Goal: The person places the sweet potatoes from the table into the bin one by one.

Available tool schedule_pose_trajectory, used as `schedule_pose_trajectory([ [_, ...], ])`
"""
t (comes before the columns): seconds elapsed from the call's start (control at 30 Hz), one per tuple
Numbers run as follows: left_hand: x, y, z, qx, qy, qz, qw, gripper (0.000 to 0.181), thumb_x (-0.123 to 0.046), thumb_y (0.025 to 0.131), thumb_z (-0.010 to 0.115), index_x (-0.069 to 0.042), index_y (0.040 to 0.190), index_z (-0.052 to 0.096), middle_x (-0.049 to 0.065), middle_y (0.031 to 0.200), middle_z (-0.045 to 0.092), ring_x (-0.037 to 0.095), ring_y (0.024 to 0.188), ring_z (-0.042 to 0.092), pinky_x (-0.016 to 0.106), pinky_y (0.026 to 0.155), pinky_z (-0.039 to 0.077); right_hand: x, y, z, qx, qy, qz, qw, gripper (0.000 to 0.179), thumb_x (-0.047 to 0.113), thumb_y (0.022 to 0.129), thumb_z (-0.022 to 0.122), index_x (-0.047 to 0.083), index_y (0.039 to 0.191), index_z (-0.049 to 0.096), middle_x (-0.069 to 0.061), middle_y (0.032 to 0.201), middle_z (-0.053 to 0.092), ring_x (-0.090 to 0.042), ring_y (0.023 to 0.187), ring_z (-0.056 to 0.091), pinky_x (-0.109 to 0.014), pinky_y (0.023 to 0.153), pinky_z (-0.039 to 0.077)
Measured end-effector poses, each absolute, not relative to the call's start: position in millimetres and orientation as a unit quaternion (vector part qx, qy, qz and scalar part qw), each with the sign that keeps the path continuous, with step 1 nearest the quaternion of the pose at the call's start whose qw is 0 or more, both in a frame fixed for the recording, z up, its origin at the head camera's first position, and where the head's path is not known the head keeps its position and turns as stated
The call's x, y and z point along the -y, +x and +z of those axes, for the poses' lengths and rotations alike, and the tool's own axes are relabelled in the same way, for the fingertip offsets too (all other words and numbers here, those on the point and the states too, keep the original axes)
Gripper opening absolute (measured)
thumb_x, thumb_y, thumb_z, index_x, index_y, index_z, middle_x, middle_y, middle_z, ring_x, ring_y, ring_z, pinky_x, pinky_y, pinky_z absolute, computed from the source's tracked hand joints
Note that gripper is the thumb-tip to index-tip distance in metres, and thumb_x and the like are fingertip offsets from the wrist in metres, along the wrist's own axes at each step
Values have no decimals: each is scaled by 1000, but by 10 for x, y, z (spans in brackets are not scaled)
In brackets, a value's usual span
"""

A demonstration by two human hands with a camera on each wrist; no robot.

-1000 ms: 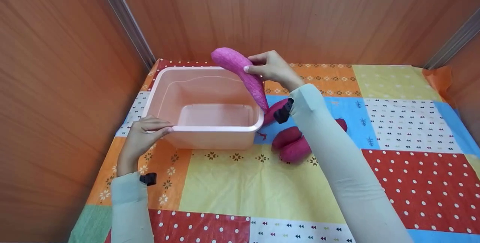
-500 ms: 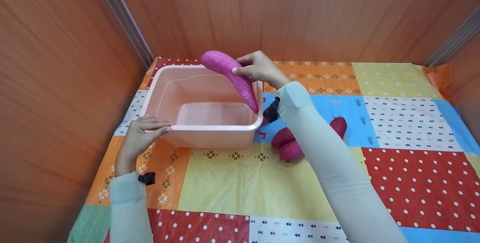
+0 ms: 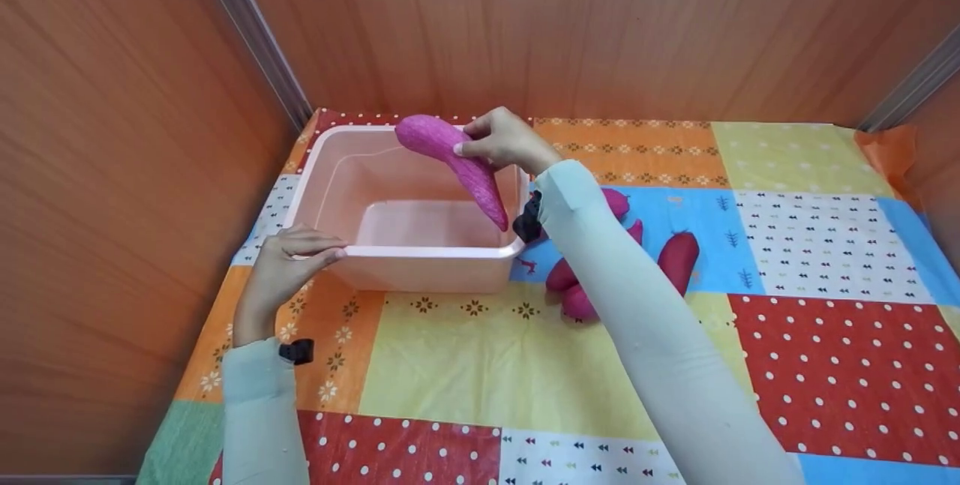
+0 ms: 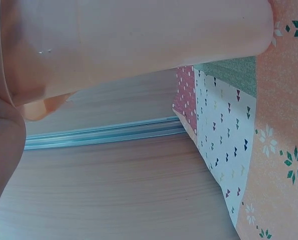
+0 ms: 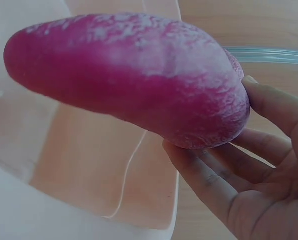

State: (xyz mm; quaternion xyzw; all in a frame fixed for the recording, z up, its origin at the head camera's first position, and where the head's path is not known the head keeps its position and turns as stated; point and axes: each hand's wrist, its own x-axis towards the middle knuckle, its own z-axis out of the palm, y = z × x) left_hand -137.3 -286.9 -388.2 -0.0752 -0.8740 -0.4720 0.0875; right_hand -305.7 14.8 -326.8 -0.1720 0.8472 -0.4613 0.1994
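A long pink sweet potato (image 3: 471, 179) hangs tilted over the right part of a peach plastic tub (image 3: 420, 252), its thin end pointing down. My right hand (image 3: 513, 142) pinches it between thumb and fingers, also plain in the right wrist view, where the sweet potato (image 5: 128, 80) spans much of the frame. At the tub's front left corner, my left hand (image 3: 276, 275) grips the rim between thumb and fingers. The left wrist view has the tub's outer wall (image 4: 138, 40) beside the hand (image 4: 3, 145). Inside, the tub's floor shows bare.
Several more sweet potatoes lie right of the tub, partly hidden by my right sleeve (image 3: 645, 305); a darker one (image 3: 679, 261) rests furthest right. A patchwork cloth (image 3: 450, 365) covers the table. Wood-grain panels (image 3: 585, 28) rise behind and at both sides.
My right hand has carried the sweet potato leftward and slightly down, from the tub's right edge to over its opening. The left hand has stayed on the rim.
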Motion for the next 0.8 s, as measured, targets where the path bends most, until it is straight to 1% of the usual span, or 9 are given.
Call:
schedule_pose_trajectory([
  [0.3,2859,-1366,-3882,874,-71,-474,87,20,-7,82,74,0,102,75,20,102,71,6,91,56,16,80,47,-102,-3056,-3340,-847,-158,-457,219,41,25,88,71,11,126,65,-9,112,65,-22,94,66,-30,76,58],
  [0.47,2849,-1364,-3891,872,-71,-477,85,20,-6,82,74,0,101,75,20,101,71,7,91,56,17,79,47,-110,-3053,-3382,-846,-155,-459,224,38,25,87,72,12,122,67,-6,109,67,-22,93,67,-27,74,57],
  [0.57,2922,-1423,-4017,871,-78,-475,97,20,-8,81,76,-3,100,76,14,97,73,7,90,56,17,78,46,-105,-3059,-3401,-847,-161,-455,223,37,24,87,72,11,121,67,-7,109,67,-21,92,67,-29,74,58],
  [0.7,3024,-1510,-4184,870,-89,-470,118,19,-10,78,79,-4,96,77,5,92,75,7,88,57,19,77,43,-89,-3072,-3413,-851,-162,-446,227,37,23,88,70,8,122,66,-10,111,66,-22,95,66,-34,78,57],
  [0.8,3029,-1516,-4189,870,-93,-469,123,18,-9,78,79,-4,95,77,5,92,75,8,88,57,19,76,44,-79,-3076,-3420,-852,-157,-442,233,39,22,88,70,8,124,64,-11,112,66,-22,96,66,-35,80,57],
])
